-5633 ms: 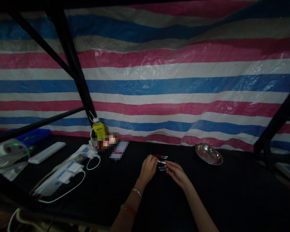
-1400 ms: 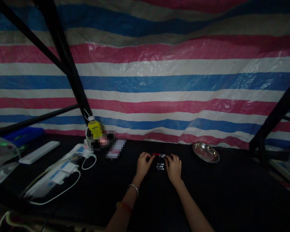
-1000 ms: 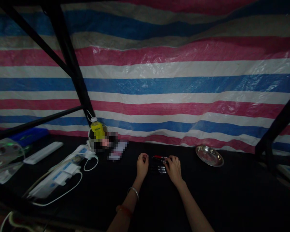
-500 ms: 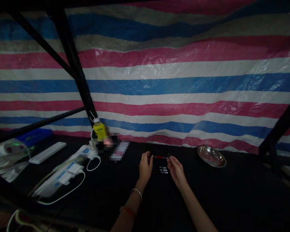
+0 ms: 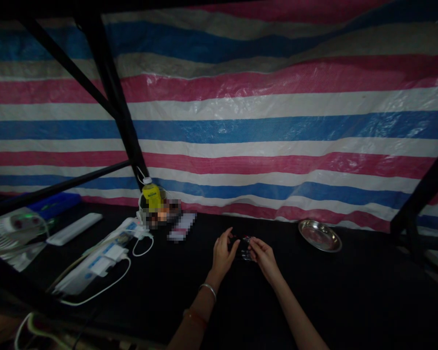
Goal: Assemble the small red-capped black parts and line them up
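Observation:
Over the black table, my right hand [image 5: 263, 255] pinches the end of a slim pen-like piece [image 5: 246, 238] with a little red on it. Facing it, my left hand [image 5: 223, 253] is curled, thumb and forefinger round something small and dark at the piece's other end; the dim light hides what it is. Just below, between both hands, lie several dark pens [image 5: 246, 255] with shiny clear or silvery parts, side by side. On my left wrist are a silver bangle [image 5: 209, 290] and a reddish band.
To the right stands a round metal dish [image 5: 319, 236]. At left are a yellow bottle [image 5: 153, 195], a blurred-out flat item [image 5: 182, 227], a white power strip [image 5: 91, 265] with cables, and a small fan [image 5: 10, 231]. Striped sheeting [image 5: 241, 126] hangs behind; black frame posts [image 5: 118, 107] flank the table.
My hands have come nearer each other, the left moving slightly right. The red length that showed between them is now mostly covered by my right fingers.

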Demonstrator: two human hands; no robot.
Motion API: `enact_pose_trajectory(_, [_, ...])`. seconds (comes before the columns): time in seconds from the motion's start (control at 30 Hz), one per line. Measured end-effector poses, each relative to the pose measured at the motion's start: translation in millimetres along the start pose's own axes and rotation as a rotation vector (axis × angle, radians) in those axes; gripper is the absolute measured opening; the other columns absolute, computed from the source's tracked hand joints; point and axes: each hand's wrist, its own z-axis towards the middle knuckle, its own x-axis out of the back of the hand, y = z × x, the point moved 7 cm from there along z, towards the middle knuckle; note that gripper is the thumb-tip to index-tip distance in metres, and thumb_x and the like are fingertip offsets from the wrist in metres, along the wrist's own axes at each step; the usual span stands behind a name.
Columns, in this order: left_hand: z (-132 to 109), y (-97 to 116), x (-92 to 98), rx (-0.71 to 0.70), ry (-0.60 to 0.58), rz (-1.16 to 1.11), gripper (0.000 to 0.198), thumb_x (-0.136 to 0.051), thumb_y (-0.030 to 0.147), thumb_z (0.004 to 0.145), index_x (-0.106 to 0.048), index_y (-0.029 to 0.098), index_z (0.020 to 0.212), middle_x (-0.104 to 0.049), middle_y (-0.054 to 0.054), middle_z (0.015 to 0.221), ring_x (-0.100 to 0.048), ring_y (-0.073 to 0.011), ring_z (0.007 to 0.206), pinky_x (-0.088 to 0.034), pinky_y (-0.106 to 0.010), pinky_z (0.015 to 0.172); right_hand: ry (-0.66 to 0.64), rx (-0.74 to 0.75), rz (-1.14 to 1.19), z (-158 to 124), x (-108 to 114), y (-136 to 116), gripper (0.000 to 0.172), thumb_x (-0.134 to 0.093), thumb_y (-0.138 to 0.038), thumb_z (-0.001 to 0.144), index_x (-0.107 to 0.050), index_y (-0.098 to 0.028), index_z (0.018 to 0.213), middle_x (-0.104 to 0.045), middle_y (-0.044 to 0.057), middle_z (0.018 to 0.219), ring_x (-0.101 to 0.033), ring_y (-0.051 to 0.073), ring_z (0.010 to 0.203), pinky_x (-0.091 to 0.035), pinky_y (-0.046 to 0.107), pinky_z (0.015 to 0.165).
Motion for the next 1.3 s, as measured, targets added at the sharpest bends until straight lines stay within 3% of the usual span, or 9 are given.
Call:
enact_pose_trajectory(0.27, [0.9, -1.9, -0.5, 0.054, -0.024, 0.005, 0.025, -0.039, 0.036, 0.088, -0.054, 0.019, 0.097, -0.061, -0.005, 0.083, -0.058, -0.0176, 0.077, -0.045, -0.034, 0.076, 0.015, 0.046, -0.046, 2.2, 4.6, -1.4, 0.041, -0.075, -0.047, 0.056, -0.069, -0.016, 0.082, -0.058, -0.002, 0.059, -0.038, 0.005, 0.040, -0.027, 0.020, 0.038])
enact_pose_trajectory(0.53, [1.3, -4.0, -1.2, 0.070, -0.025, -0.037, 0.025, -0.035, 0.033, 0.090, -0.052, 0.018, 0.099, -0.059, -0.006, 0.088, -0.057, -0.0180, 0.082, -0.044, -0.033, 0.077, -0.015, -0.040, 0.088, -1.9, 2.3, -6.9, 0.035, -0.079, -0.037, 0.054, -0.072, -0.016, 0.081, -0.065, 0.003, 0.070, -0.051, 0.009, 0.052, -0.042, 0.023, 0.051])
enact_pose_trajectory(0.77, [3.1, 0.7, 1.2, 0.051, -0.026, -0.050, 0.025, -0.032, 0.031, 0.090, -0.052, 0.018, 0.099, -0.058, -0.007, 0.091, -0.056, -0.0180, 0.084, -0.044, -0.034, 0.080, 0.053, -0.037, 0.090, 0.5, 10.7, -3.0, 0.035, -0.080, -0.036, 0.053, -0.072, -0.015, 0.081, -0.067, 0.005, 0.073, -0.056, 0.011, 0.056, -0.047, 0.025, 0.055])
enact_pose_trajectory(0.9, [3.3, 1.5, 1.1, 0.048, -0.024, -0.048, 0.024, -0.034, 0.032, 0.090, -0.053, 0.019, 0.096, -0.057, -0.007, 0.088, -0.055, -0.0177, 0.083, -0.044, -0.034, 0.079, 0.124, -0.010, 0.090, 1.8, 17.3, -5.1, 0.036, -0.081, -0.038, 0.050, -0.071, -0.016, 0.077, -0.067, 0.004, 0.070, -0.057, 0.011, 0.055, -0.048, 0.025, 0.053])
enact_pose_trajectory(1.1, [3.8, -1.4, -1.0, 0.062, -0.033, -0.046, 0.025, -0.034, 0.033, 0.090, -0.054, 0.019, 0.096, -0.056, -0.006, 0.087, -0.055, -0.0179, 0.083, -0.043, -0.033, 0.078, 0.121, 0.027, 0.048, 1.4, 18.4, -10.7, 0.038, -0.079, -0.040, 0.051, -0.070, -0.016, 0.078, -0.068, 0.006, 0.073, -0.058, 0.012, 0.055, -0.048, 0.026, 0.051])
enact_pose_trajectory(1.3, [7.1, -14.1, -2.2, 0.115, 0.004, 0.005, 0.024, -0.039, 0.035, 0.088, -0.057, 0.019, 0.092, -0.057, -0.006, 0.085, -0.055, -0.0188, 0.083, -0.041, -0.035, 0.078, 0.262, 0.210, -0.161, 3.9, 37.6, -32.1, 0.049, -0.077, -0.049, 0.048, -0.066, -0.014, 0.081, -0.067, 0.004, 0.067, -0.049, 0.009, 0.041, -0.038, 0.023, 0.038])
